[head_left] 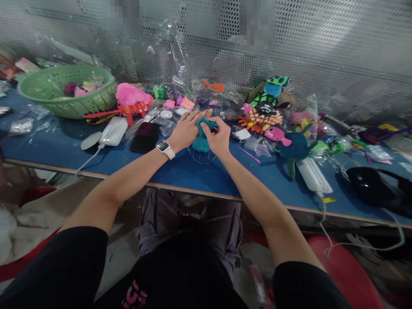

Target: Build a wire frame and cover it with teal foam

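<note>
A lump of teal modelling clay [201, 143] sits at the middle of the blue table, over a round wire mesh frame [202, 160]. My left hand [186, 129], with a watch on the wrist, holds the clay from the left, its fingers reaching over the far side. From the right, my right hand [219, 136] pinches a raised fold of the same clay between thumb and fingers. The mesh shows only along its near edge; the clay and hands cover the rest. Just right of my right hand lies a thin pink stick [249, 155].
On the left stand a green basket [35, 95], a pink and red clay figure [133, 101], a white power bank [114, 131] and a dark phone [145, 137]. Colourful sea-animal figures [265, 107] crowd the right, near another power bank [313, 175]. Perforated metal [209, 47] rises behind.
</note>
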### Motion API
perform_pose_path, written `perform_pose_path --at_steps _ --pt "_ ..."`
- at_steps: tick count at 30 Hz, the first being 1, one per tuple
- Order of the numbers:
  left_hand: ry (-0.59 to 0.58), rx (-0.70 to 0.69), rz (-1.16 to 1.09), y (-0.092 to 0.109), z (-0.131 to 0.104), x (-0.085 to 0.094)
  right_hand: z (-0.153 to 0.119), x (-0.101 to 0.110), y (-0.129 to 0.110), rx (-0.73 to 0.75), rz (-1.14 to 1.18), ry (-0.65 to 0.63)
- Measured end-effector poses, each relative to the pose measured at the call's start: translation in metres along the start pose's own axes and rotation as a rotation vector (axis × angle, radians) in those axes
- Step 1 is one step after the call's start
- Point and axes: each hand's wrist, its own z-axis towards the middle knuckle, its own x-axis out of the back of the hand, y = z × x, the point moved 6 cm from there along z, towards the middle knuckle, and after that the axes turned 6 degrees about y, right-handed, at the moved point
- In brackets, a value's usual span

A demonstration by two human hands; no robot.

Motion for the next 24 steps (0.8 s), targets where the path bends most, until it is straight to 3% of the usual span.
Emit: perform_pose_path --at_steps 7,13,24 --pt "-0.039 0.014 0.070 0.013 0.000 0.010 0.001 0.000 -0.006 0.013 -0.047 0.018" --pt "0.006 0.034 0.079 0.027 0.003 0.018 0.009 0.019 0.008 -0.057 0.008 0.258" --pt "0.098 0.056 -0.099 0.020 0.001 0.002 0.006 0.012 0.002 -0.206 0.086 0.175"
